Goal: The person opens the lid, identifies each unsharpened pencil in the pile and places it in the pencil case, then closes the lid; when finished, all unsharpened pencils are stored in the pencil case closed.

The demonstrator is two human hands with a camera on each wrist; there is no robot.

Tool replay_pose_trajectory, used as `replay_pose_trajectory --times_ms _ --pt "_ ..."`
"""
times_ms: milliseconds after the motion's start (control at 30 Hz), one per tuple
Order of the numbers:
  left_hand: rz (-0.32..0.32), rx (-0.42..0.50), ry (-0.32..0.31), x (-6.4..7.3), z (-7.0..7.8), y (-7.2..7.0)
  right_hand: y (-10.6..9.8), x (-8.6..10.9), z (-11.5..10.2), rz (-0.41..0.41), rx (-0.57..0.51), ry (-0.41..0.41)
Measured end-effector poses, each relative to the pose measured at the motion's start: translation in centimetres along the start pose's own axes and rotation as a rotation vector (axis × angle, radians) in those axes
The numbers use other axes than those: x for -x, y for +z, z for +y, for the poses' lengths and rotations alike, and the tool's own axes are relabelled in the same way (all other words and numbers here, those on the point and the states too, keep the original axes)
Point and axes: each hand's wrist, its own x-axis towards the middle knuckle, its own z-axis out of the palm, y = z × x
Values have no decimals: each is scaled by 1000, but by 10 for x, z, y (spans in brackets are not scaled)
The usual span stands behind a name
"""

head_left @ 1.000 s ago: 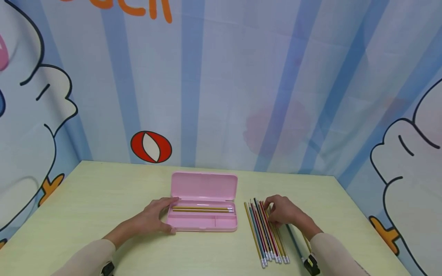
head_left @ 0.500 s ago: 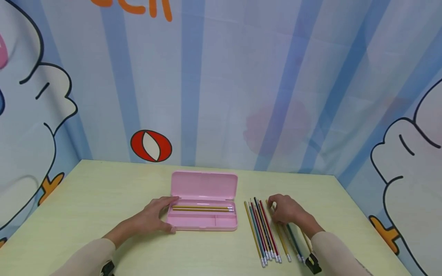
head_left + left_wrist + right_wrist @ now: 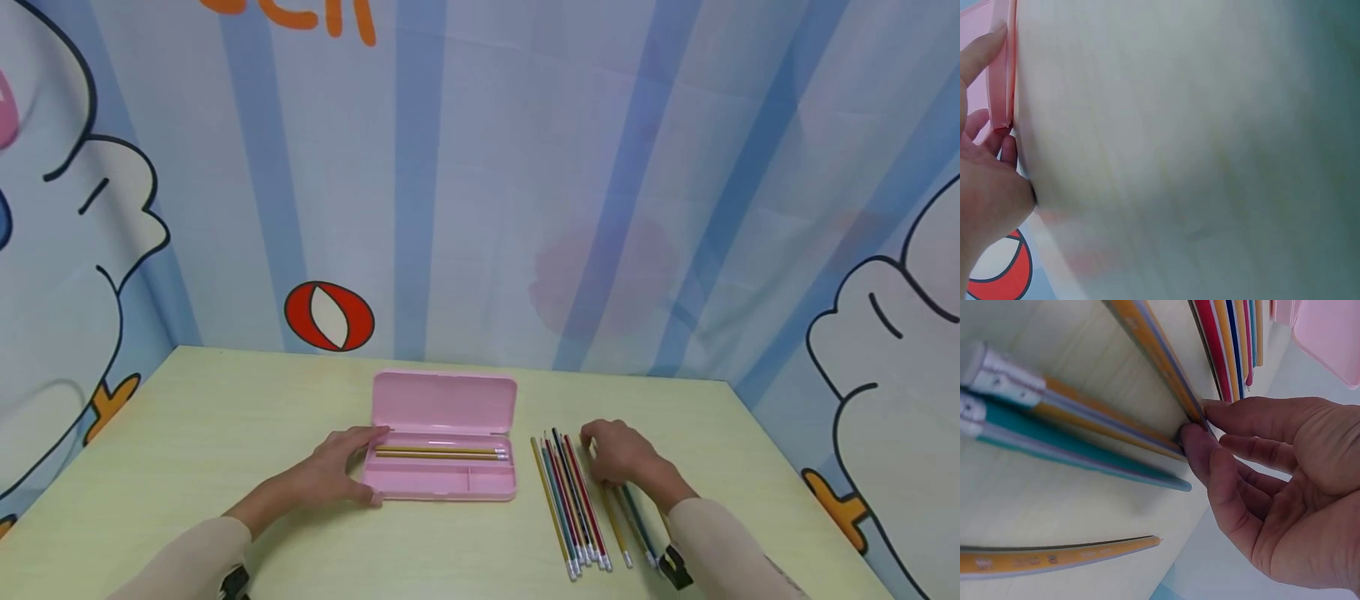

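My left hand [image 3: 330, 471] grips the left end of a pink pencil case [image 3: 420, 481], thumb at its front corner and fingers at the back. The case lies with its lid raised, and two yellow pencils [image 3: 438, 454] lie in its long rear compartment. To the right, my right hand [image 3: 622, 454] pinches a yellow pencil [image 3: 1157, 353] between thumb and index finger near one end. Its eraser end points toward me on the table. Beside that pencil lie another yellow pencil [image 3: 1110, 419] and a green pencil [image 3: 1079, 450], partly behind the fingers.
A row of several coloured pencils [image 3: 572, 500] lies between the case and my right hand. One more yellow pencil [image 3: 1060, 562] lies apart, near my right wrist. A striped blue curtain [image 3: 480, 183] stands behind the pale table [image 3: 262, 392].
My right hand has shifted slightly right, and yellow pencils have slid away from the row toward the green one, leaving a gap. The left hand and case have stayed put.
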Motion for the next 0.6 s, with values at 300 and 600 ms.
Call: replay_pose_trajectory --times_ms 300,600 --pt "-1 0 4 1 1 -2 -5 0 -3 -41 -12 3" --pt "-3 -4 -13 -1 0 0 -3 3 -3 -67 -55 22"
